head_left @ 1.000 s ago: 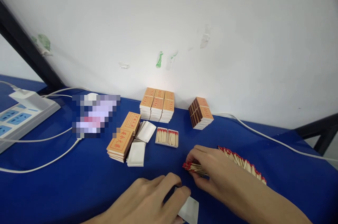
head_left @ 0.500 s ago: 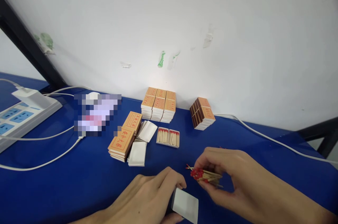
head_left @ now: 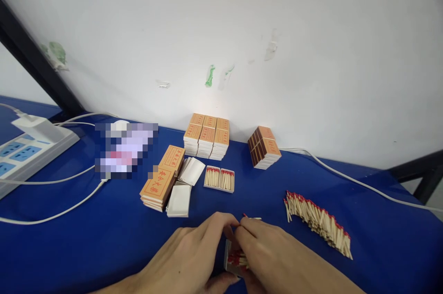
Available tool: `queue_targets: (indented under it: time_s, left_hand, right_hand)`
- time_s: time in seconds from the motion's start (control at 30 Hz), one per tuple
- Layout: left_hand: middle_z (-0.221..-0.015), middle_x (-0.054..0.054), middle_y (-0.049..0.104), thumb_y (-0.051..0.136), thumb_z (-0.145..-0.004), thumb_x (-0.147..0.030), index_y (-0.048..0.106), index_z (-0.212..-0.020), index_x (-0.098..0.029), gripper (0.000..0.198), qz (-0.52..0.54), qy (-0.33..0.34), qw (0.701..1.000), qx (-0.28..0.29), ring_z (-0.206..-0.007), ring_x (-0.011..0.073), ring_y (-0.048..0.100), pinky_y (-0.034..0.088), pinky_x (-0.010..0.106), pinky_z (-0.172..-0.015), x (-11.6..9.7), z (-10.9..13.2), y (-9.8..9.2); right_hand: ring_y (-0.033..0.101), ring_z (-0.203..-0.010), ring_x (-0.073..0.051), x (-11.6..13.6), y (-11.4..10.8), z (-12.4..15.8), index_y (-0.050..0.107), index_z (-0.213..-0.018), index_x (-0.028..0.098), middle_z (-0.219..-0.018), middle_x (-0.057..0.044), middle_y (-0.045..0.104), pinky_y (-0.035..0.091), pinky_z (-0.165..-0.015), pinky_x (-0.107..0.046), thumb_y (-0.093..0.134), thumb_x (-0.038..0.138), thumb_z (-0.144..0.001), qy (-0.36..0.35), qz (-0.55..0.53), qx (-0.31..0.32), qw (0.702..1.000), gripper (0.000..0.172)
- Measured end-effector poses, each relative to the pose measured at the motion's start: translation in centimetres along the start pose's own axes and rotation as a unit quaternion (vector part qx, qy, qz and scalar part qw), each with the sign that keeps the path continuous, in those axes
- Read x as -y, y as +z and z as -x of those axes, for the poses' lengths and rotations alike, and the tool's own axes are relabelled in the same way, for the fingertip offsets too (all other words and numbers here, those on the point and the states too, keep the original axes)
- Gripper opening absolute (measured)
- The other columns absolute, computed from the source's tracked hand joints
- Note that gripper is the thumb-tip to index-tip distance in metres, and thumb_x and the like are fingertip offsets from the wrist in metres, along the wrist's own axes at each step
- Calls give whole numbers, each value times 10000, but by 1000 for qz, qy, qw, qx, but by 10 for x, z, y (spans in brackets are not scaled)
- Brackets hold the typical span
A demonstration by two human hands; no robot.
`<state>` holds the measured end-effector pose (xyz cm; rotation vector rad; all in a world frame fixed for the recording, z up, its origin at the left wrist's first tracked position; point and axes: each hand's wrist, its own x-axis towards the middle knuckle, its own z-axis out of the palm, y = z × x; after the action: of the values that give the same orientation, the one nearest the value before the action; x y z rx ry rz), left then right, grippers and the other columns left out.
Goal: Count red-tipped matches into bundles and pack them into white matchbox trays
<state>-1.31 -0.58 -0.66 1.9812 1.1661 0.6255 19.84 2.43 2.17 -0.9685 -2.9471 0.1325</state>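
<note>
My left hand [head_left: 194,257] is closed on a small white matchbox tray [head_left: 227,253], thumb at its near side and fingers at its far side. At the tray's right, my right hand [head_left: 266,243] grips a bunch of matches [head_left: 238,258], whose red heads show inside the tray. The fingers of both hands meet above it and hide part of the tray and bunch. A loose match [head_left: 255,218] lies just beyond my right hand. Farther right, a long heap of red-headed matches [head_left: 320,220] spreads over the blue table.
Two filled trays [head_left: 219,179] sit side by side beyond my hands. Empty white trays [head_left: 179,201] lie beside flat orange matchbox sleeves [head_left: 159,185]. Stacked matchboxes [head_left: 206,135] and a second stack [head_left: 264,147] stand near the wall. A power strip [head_left: 41,146] and white cables are at left.
My right hand has moved left and down, bringing the bunch of matches into the tray in my left hand. The match heap, formerly covered by my right hand, now shows.
</note>
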Motion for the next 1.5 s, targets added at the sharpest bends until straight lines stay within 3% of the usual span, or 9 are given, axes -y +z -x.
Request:
queue_targets:
  time_s: [0.2, 0.4, 0.5, 0.63, 0.73, 0.9, 1.03, 1.17, 1.5]
  left_hand:
    - [-574, -186, 383, 789, -733, 2, 497, -1452, -321, 841, 10, -8, 1000, -7, -436, 138, 468, 274, 229, -452, 2, -3, 0]
    - [-765, -152, 604, 843, -789, -42, 449, -1480, -329, 846, 2, -19, 1000, 4, -441, 92, 417, 292, 224, -450, 0, -2, 0]
    - [-841, -141, 661, 849, -810, -56, 426, -1494, -339, 853, 4, -12, 1000, 0, -430, 79, 372, 286, 226, -436, 0, 0, 0]
    - [-688, -175, 528, 858, -811, -50, 428, -1487, -343, 854, 8, -15, 1000, 8, -421, 91, 367, 253, 225, -421, 1, 1, 0]
    - [-768, -159, 608, 862, -832, -66, 416, -1487, -361, 845, 12, -12, 1000, 9, -434, 83, 388, 262, 221, -421, 4, 1, 0]
    - [-924, -120, 693, 836, -867, -103, 432, -1497, -385, 800, 36, 26, 999, -16, -466, 80, 441, 322, 218, -446, 11, 2, 3]
    - [-1172, -55, 687, 850, -864, -112, 565, -1379, -369, 643, 13, 62, 998, -32, -562, 73, 485, 390, 222, -514, 14, 2, 3]
    - [-1196, -41, 648, 843, -921, -158, 656, -1292, -350, 457, 6, 79, 997, -27, -639, 81, 527, 447, 225, -588, 11, 2, 0]
    - [-1152, -24, 639, 818, -984, -186, 695, -1276, -334, 350, 51, 77, 996, -19, -738, 96, 606, 500, 211, -677, 12, -1, -2]
  right_hand:
    - [718, -726, -247, 2, 3, -4, 705, -901, 176, -864, -81, 771, 535, -680, -347, 628, -32, -677, -27, -4, -44, 999, 315]
    - [765, -906, -220, -4, -21, 11, 725, -1077, 213, -1042, -39, 778, 586, -770, -294, 723, -28, -828, 68, -184, 10, 981, 346]
    - [747, -861, -174, -8, -29, 14, 712, -996, 245, -985, 14, 753, 561, -736, -255, 760, -24, -869, 100, -248, 25, 963, 301]
    - [722, -839, -135, -11, -28, 17, 707, -974, 262, -962, 31, 725, 543, -738, -231, 720, 69, -1001, 111, -305, 15, 946, 195]
    - [719, -857, -124, -13, -23, 19, 718, -1004, 268, -1014, 14, 724, 553, -778, -226, 696, 148, -1063, 112, -352, -8, 929, 135]
    - [727, -904, -144, -20, -27, 21, 761, -1024, 284, -1062, 6, 735, 576, -829, -248, 819, 259, -1011, 110, -408, -27, 906, 65]
    - [689, -892, -143, -29, -33, 24, 780, -1025, 300, -1036, 27, 699, 552, -797, -244, 956, 301, -891, 140, -389, 13, 910, 222]
    - [657, -842, -128, -33, -27, 28, 787, -1021, 311, -965, 54, 682, 516, -778, -237, 941, 276, -908, 165, -380, 56, 908, 194]
    - [648, -748, -109, -28, -21, 21, 789, -1000, 280, -838, 83, 726, 465, -672, -210, 920, 269, -919, 199, -473, 51, 857, 154]
